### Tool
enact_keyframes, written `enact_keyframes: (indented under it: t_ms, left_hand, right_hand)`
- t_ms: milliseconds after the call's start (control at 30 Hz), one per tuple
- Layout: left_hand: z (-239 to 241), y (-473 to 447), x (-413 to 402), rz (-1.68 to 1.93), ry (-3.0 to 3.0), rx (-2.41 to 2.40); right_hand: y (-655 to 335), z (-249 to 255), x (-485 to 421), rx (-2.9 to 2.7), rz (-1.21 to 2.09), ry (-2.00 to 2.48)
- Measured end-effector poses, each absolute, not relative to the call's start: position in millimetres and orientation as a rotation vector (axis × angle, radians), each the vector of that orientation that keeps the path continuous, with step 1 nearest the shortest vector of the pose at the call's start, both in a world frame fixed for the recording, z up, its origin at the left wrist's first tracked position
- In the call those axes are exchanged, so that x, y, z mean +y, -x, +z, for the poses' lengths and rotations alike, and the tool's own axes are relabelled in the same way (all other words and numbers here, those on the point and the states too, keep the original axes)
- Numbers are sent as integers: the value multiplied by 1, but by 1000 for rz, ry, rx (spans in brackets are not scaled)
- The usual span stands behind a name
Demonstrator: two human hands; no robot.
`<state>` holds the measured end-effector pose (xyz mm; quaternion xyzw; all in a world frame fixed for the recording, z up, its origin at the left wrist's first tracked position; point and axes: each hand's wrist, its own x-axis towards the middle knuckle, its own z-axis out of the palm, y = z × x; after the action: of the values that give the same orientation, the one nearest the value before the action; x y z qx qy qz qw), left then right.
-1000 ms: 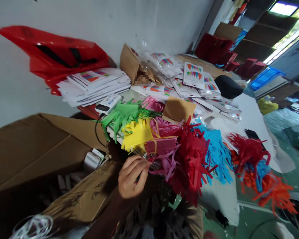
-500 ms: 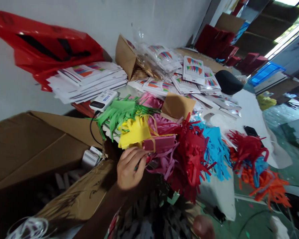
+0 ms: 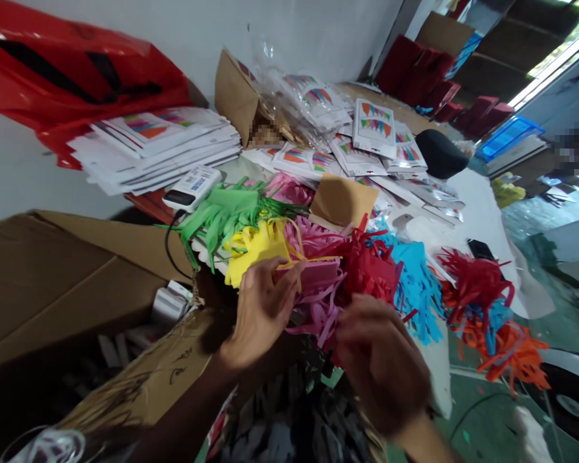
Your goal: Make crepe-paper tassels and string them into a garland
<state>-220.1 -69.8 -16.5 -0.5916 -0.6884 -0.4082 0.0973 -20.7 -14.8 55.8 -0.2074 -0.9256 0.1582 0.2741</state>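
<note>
My left hand (image 3: 263, 312) is over the near edge of the yellow fringed bundle (image 3: 255, 254) and the pink fringed bundle (image 3: 318, 273). Its thumb and forefinger stand apart, close to the thin yellow strips between the two. Smeared by motion, my right hand (image 3: 383, 363) hovers in front of the red fringed bundle (image 3: 371, 270), its fingers bent. Whether it holds anything is not visible. A green fringed bundle (image 3: 226, 209) lies at the left of the row, and a light blue one (image 3: 417, 283) at the right.
Below left stands an open cardboard box (image 3: 145, 379) with white items inside. Printed bunting packets (image 3: 374, 128) and a stack of cards (image 3: 159, 151) fill the back. A white device (image 3: 193, 188) trails a cable. Red and orange fringes (image 3: 511, 354) overhang the right edge.
My right hand has risen from the bottom edge to the red bundle. My left hand has moved slightly up and right, its fingers spreading from a closed pose. The view has shifted slightly.
</note>
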Motion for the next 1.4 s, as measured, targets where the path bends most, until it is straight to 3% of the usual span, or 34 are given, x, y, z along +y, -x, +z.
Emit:
enact_keyframes:
  t_ms: [133, 500, 833, 1100, 1400]
  left_hand:
    - [-15, 224, -51, -1295, 1711, -1975]
    - [-27, 253, -56, -1448, 1632, -2047]
    - [-39, 271, -35, -1335, 1710, -2054]
    - [-28, 256, -51, -1539, 1612, -1961]
    - [-29, 241, -61, -1719, 1608, -2095]
  right_hand:
    - [53, 59, 32, -2484, 296, 728]
    - [67, 45, 86, -2722, 213, 434]
    - [61, 58, 94, -2429, 734, 510]
    - [70, 48, 86, -2687, 331, 509]
    - [68, 49, 90, -2488, 703, 417]
